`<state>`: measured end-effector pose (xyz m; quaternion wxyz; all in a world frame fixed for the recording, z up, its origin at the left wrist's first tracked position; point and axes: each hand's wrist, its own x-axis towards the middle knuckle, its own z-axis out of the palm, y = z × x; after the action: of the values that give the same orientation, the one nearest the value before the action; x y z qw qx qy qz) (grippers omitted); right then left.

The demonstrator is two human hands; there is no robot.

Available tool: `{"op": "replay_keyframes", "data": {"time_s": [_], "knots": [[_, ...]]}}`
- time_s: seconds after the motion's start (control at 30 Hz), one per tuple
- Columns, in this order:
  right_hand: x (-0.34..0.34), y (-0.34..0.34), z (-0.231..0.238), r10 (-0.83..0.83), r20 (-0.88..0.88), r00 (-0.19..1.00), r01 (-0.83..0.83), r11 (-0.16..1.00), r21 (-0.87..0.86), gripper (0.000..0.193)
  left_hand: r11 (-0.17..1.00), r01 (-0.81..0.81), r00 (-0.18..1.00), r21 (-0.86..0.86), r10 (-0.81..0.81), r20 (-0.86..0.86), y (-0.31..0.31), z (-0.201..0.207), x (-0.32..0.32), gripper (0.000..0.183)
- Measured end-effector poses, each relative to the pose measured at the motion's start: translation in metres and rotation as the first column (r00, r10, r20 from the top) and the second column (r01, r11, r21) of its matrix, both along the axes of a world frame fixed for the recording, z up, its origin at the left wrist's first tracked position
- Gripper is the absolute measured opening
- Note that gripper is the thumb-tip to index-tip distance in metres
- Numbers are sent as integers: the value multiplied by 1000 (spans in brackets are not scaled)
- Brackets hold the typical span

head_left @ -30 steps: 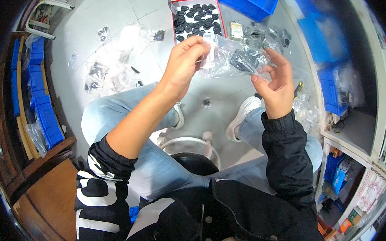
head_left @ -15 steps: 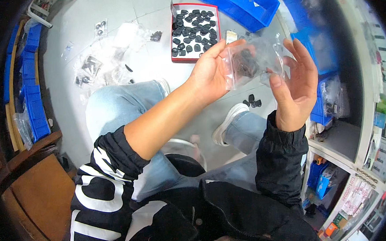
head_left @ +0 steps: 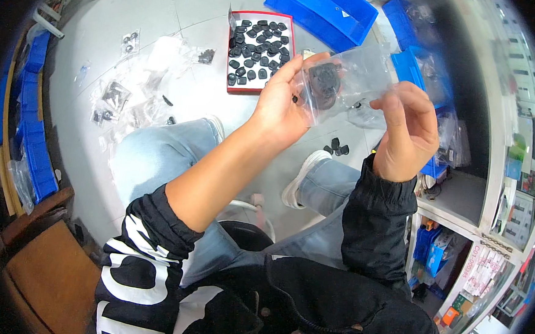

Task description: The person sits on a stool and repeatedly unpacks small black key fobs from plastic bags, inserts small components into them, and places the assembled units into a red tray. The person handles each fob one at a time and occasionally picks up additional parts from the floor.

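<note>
A clear plastic bag (head_left: 362,72) with small black parts (head_left: 325,79) bunched at its left end is held up in front of me. My left hand (head_left: 283,104) is closed round that end, with the thumb on top and the fingers behind the bag. At the bag's right end, my right hand (head_left: 407,129) pinches the edge between thumb and bent fingers. Beyond the bag, a shallow red-rimmed box (head_left: 230,82) stands on the floor, holding several black key-fob-like pieces (head_left: 259,47). A small group of black pieces (head_left: 336,148) lies on the floor below the bag.
Clear bags (head_left: 144,80), some with black parts, are strewn over the floor at left. Behind the box is a blue bin (head_left: 320,14). White shelving (head_left: 460,221) with more blue bins stands at right; blue bins (head_left: 33,134) line the left side. My knees are below my arms.
The bag has been drawn out flatter toward the right. My right hand has gone from spread fingers to a pinch at its edge. The whole view has shifted slightly.
</note>
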<state>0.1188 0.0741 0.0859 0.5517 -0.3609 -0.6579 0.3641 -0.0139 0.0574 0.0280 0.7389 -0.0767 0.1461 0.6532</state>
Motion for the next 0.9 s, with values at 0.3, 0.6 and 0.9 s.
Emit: {"op": "replay_keyframes", "data": {"time_s": [0.3, 0.6, 0.9], "knots": [[-8, 2, -2, 70, -63, 996, -75, 994, -84, 59, 997, 46, 998, -66, -48, -35, 0, 4, 0, 31], [-15, 9, -8, 215, -270, 939, -289, 917, -275, 59, 989, 145, 987, -39, -141, 81, -5, 5, 13, 37], [-33, 4, -13, -37, -147, 988, 32, 999, -32, 34, 991, -50, 999, -121, 48, -17, -1, 21, 22, 41]]}}
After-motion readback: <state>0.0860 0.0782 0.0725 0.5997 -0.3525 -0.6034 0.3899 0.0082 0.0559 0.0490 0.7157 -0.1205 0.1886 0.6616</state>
